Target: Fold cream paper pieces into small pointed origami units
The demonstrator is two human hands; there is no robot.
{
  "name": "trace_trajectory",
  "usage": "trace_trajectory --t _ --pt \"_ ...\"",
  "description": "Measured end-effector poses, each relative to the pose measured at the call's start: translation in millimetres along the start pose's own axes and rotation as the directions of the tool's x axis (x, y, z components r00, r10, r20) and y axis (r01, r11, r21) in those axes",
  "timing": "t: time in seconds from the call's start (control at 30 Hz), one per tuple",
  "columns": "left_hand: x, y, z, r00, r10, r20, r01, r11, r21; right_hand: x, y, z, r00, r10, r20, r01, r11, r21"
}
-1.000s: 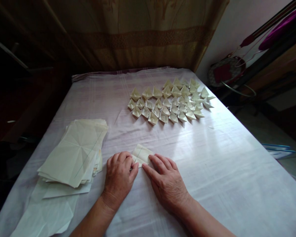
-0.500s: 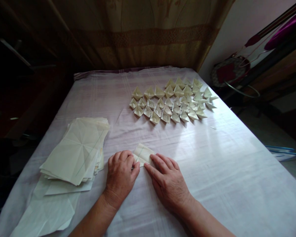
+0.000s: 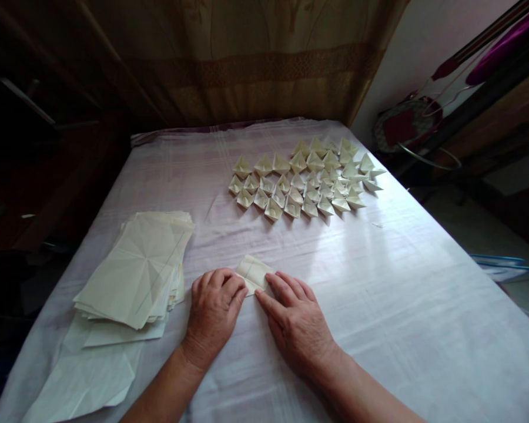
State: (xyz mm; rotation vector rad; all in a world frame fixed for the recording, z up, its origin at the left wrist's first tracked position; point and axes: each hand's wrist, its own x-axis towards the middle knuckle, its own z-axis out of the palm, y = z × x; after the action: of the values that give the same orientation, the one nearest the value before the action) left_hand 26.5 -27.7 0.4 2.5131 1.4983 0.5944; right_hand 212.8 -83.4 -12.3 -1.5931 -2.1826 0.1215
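Observation:
A small folded piece of paper lies flat on the cloth-covered table, with a line across it. My left hand is closed on its left edge, thumb and curled fingers pinching the near-left corner. My right hand rests at the right side of the paper, fingers stretched out and fingertips pressing its edge against the cloth. Part of the paper's left edge is hidden under my left fingers. Left of my hands lies a stack of creased paper sheets, the top one marked by fold lines meeting at its middle.
Several folded paper boats stand in close rows on the far right of the table. Loose sheets stick out below the stack at the near left. A curtain hangs behind the table. A bag is beyond its right edge.
My left thumb has drawn in against the fingers at the paper's near-left corner. My right hand stays pressed at the other side. The whole view has shifted slightly.

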Motion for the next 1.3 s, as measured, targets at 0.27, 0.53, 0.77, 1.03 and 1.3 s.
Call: trace_trajectory --t 0.27,0.53,0.77,1.03,1.3 --pt "-16 -3 -6.2 0.97 0.237 0.061 -0.241 0.968 0.07 -2 -2 5 0.999 0.024 -0.023 -0.024 1.0 -0.009" --pt "-27 -22 -9.3 0.907 0.355 0.227 -0.393 0.906 0.158 -2 -1 6 0.999 0.029 -0.04 -0.029 1.0 0.009" --pt "-27 -39 -20.8 0.873 0.422 0.244 -0.469 0.863 0.186 -2 -1 5 0.999 0.036 -0.027 -0.036 0.999 0.031" --pt "-29 -31 -31.4 0.886 0.412 0.212 -0.449 0.875 0.179 0 -3 4 0.998 0.041 -0.036 -0.04 0.999 0.024" --pt "-13 13 -14.2 0.957 0.282 0.071 -0.289 0.947 0.141 -1 -3 4 0.999 0.034 -0.04 -0.034 0.999 0.019"
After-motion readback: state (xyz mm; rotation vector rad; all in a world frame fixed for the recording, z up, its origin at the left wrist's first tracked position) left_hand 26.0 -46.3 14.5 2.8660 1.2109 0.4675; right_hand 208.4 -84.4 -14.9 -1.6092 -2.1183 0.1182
